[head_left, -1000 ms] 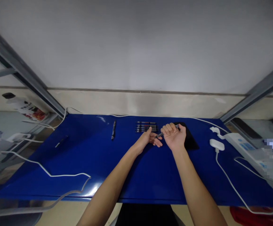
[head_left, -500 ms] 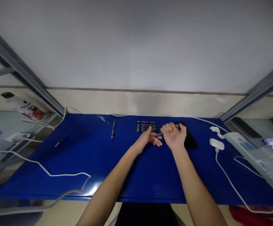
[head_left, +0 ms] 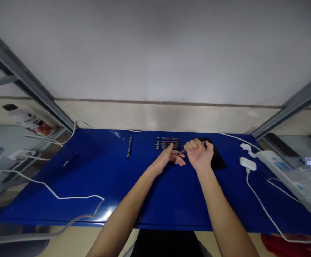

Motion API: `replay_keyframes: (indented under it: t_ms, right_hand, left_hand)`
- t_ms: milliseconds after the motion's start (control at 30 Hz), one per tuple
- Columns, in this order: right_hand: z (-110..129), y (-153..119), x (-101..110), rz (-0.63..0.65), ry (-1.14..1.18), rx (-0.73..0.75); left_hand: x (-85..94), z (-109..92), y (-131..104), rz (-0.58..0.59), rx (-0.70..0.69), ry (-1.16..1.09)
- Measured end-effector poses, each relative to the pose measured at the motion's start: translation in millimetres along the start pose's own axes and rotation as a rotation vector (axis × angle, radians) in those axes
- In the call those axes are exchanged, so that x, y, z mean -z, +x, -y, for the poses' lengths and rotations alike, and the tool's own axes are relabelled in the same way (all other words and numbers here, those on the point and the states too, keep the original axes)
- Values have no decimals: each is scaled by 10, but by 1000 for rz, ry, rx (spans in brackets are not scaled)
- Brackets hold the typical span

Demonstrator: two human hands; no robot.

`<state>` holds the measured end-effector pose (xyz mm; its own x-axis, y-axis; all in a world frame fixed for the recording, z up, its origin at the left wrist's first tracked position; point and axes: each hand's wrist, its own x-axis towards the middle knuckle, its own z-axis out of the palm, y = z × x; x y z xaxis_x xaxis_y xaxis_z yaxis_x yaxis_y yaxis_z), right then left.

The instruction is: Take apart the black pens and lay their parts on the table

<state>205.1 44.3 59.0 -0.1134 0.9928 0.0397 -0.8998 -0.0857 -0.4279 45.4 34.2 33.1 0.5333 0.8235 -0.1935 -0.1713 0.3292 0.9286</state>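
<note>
"How many pens were out?"

"A row of roughly five pens (head_left: 167,138), plus one lone pen (head_left: 129,146), lay on the bench (head_left: 104,171). The right hand (head_left: 200,153) gripped another pen (head_left: 182,152), its tip by the open left hand (head_left: 171,157)."

"Any change?"

"Barely; both hands had kept their pose."

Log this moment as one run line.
right hand: gripping pen | left hand: open at pen tip | nearby: row of pens, black pad

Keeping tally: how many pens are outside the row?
3: one pen in the right hand, a second pen left of the row, a third pen farther left. Hands may hide more.
</note>
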Motion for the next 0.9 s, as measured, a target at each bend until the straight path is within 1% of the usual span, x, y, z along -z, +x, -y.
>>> replay_keyframes:
  t_ms: [433,633,900]
  right_hand:
    - [-3,-4,-28,-7,-21,6]
    - [-9,2,-9,-5,2,-6]
    - [-15,5,0,7,14,-6]
  left_hand:
    - [4,16,15,-8,9,-13]
    - [11,29,24,0,-6,-33]
    - [3,5,8,-13,9,-37]
